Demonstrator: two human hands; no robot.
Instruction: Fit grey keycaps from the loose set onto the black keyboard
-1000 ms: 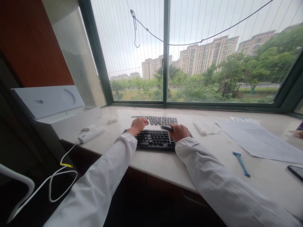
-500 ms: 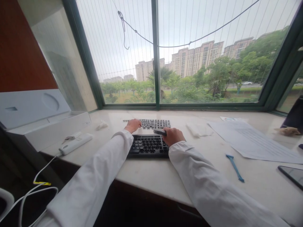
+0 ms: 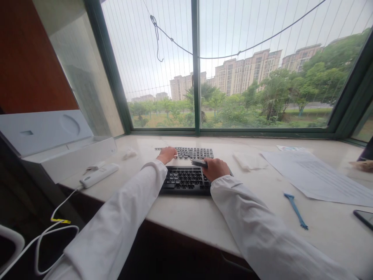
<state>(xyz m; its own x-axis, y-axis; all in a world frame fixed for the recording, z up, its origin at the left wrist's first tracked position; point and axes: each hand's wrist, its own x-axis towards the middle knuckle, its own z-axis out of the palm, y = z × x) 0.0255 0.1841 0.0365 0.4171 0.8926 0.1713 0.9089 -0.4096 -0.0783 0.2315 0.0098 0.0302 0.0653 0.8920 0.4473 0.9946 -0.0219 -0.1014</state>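
A black keyboard lies on the pale stone sill in front of me. Behind it sit rows of loose dark keycaps. My left hand reaches to the left end of those keycaps, fingers curled on them; whether it holds one I cannot make out. My right hand rests over the keyboard's far right corner, closed around a small dark grey tool that sticks out to the left. Both arms wear white sleeves.
An open white box stands at the left, with a white device and its cable beside it. Crumpled tissue, paper sheets, a blue plastic tool and a phone lie to the right. Windows rise behind the sill.
The view has shifted slightly as my head turned. My hands have stayed at the keycaps and on the keyboard, the right still gripping the grey tool.
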